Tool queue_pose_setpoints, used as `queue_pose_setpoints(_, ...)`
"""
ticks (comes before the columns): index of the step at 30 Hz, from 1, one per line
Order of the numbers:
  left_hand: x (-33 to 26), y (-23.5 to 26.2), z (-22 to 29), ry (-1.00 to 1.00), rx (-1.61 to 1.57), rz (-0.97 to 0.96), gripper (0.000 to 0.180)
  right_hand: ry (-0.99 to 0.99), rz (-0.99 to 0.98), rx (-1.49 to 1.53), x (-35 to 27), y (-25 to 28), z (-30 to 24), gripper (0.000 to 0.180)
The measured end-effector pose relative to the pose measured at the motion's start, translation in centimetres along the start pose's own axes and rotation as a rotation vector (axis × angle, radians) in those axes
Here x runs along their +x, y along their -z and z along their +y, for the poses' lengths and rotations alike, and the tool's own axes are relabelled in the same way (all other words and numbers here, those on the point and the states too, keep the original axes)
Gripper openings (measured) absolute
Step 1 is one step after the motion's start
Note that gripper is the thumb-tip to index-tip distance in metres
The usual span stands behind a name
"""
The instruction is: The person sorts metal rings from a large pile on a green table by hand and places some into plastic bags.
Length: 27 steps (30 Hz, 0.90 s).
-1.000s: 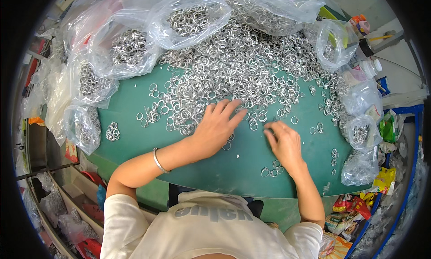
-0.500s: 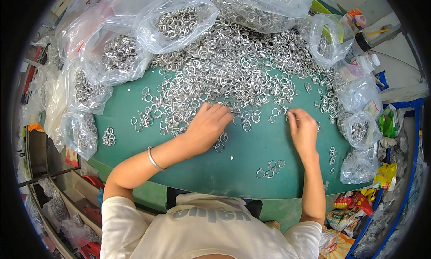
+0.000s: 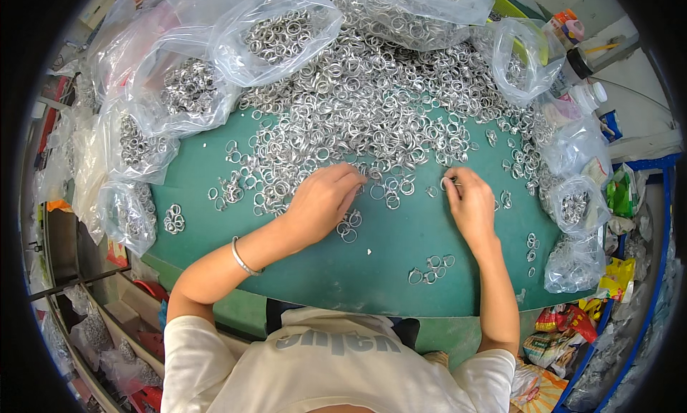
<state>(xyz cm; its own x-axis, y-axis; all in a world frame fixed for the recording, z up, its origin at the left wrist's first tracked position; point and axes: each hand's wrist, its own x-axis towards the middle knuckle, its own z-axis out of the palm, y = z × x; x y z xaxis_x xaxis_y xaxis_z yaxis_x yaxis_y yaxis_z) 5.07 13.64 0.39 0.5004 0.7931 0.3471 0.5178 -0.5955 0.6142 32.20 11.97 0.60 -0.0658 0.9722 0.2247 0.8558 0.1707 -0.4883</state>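
A large heap of silver-coloured rings (image 3: 358, 112) spreads over a green tabletop (image 3: 300, 277). At the heap's near edge, my left hand (image 3: 325, 198) is closed, its fingertips together among the rings; whatever they hold is hidden. My right hand (image 3: 471, 202) pinches a ring (image 3: 445, 183) between thumb and fingers, a little right of the heap. Just below my left fingers lies a small group of rings (image 3: 348, 230). Another small group (image 3: 431, 269) sits nearer me, left of my right forearm. A short row of rings (image 3: 531, 250) lies to the right of that forearm.
Clear plastic bags of rings line the table, among them a bag at the back (image 3: 283, 37), one at the left (image 3: 127, 216) and one at the right (image 3: 575, 205). White bottles (image 3: 588, 97) stand at the right. Beyond the left edge are open drawers (image 3: 118, 309).
My right hand has shifted slightly left, and a ring now shows in its pinch. My left hand has moved slightly left, its fingertips still at the heap's near edge.
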Motion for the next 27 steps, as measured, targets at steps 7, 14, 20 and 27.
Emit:
queue_pose_setpoints(7, -0.4, 0.1, -0.2, 0.001, 0.0, 0.034, 0.016, -0.764, -0.246, 1.526, -2.9, 2.9, -0.1, 0.006)
queue_pose_setpoints(14, -0.4, 0.9, 2.5, -0.028, -0.04, -0.011, 0.026, -0.879, -0.413, 1.972, -4.6, 2.3, -2.3, 0.008)
queue_pose_setpoints(20, -2.1, 0.5, 5.6, 0.168, -0.436, -0.199, 0.032, -0.719, -0.533, 1.954, -5.3, 1.6, -4.3, 0.01)
queue_pose_setpoints(27, -3.5, 0.3, 7.0, 0.552, -1.028, -0.425, 0.04, -0.6, -0.578, 1.619, -6.2, 1.7, -6.3, 0.011)
